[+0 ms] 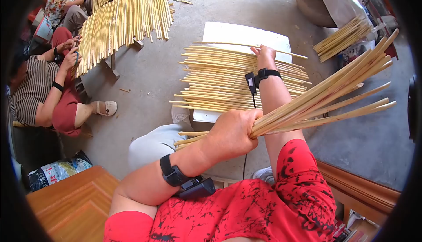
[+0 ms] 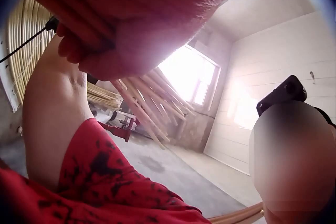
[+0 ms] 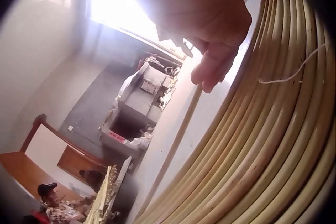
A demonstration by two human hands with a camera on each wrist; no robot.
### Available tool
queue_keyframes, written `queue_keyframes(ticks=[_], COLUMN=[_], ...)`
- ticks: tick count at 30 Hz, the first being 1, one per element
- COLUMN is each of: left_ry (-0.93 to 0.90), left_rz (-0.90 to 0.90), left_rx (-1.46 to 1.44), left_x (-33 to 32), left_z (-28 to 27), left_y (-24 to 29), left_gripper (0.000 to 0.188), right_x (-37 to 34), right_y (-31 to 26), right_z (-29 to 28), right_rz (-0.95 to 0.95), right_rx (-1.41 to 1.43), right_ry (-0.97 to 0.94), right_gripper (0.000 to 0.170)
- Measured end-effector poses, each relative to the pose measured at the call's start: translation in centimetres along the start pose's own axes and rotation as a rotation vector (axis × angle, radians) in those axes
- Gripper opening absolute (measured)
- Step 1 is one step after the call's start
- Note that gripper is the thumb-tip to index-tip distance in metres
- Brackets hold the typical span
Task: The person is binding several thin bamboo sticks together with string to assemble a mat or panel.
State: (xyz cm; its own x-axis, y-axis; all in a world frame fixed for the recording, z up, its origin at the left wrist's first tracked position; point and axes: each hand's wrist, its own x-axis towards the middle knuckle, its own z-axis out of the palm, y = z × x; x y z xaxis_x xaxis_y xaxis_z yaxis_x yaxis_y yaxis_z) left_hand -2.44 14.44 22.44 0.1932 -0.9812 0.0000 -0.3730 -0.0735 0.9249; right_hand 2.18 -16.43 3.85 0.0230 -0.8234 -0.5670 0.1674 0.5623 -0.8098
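We see the left hand [image 1: 233, 132] closed firmly round a bundle of sticks [image 1: 307, 94], short ends poking out on one side and long ends fanning up to the right; gripping them together lets one hand manage the lot, we judge. The right hand [image 1: 266, 57] reaches out over a white board [image 1: 246, 33] and pinches a single stick [image 1: 290, 54] near one end, probably because that gives control of its angle. This stick lies just beyond the row of sticks [image 1: 228, 75], roughly alongside it, with a strip of board between. The row lies side by side across the board, which seems to give it a flat support, its ends overhanging and uneven. A pale thread [image 3: 294, 74] crosses the row; we cannot tell what it is for.
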Motion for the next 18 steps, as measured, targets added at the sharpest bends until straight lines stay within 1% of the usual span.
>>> queue_keyframes(ticks=[2,4,5,7,8,10,14,17,18], left_ry=[0.001,-0.015,-0.026,-0.035,-0.044,-0.045,-0.061,-0.052,-0.064], left_rz=[-0.027,-0.023,-0.025,-0.023,-0.024,-0.023,-0.007,-0.018,-0.007], left_rx=[-0.012,-0.013,-0.009,-0.009,-0.008,-0.002,0.002,0.010,0.007], left_x=[-0.3,-0.4,-0.4,-0.3,-0.3,-0.5,-0.7,-0.7,-0.6], left_z=[-0.1,-0.2,-0.1,0.1,0.3,0.2,0.0,-0.2,-0.4], left_y=[0.5,0.6,0.7,0.7,0.6,0.6,0.7,0.8,0.9], left_gripper=[0.021,0.021,0.020,0.020,0.020,0.020,0.019,0.019,0.019], right_x=[0.9,1.0,0.4,-0.6,-0.3,0.0,0.2,-0.1,-0.3], right_y=[0.1,-0.1,-0.4,-0.9,-0.6,-0.2,-0.2,-0.6,-0.9], right_z=[-0.2,-0.3,-0.2,-0.1,-0.3,-0.6,-1.1,-1.3,-1.6], right_rz=[-0.015,0.057,0.053,0.079,0.080,-0.007,-0.025,-0.020,-0.025], right_rx=[-0.010,0.033,0.034,-0.066,-0.063,-0.271,-0.338,-0.400,-0.392], right_ry=[0.008,0.082,0.085,0.085,0.082,0.060,0.055,0.001,0.015], right_gripper=[0.017,0.015,0.015,0.015,0.015,0.018,0.018,0.022,0.022])
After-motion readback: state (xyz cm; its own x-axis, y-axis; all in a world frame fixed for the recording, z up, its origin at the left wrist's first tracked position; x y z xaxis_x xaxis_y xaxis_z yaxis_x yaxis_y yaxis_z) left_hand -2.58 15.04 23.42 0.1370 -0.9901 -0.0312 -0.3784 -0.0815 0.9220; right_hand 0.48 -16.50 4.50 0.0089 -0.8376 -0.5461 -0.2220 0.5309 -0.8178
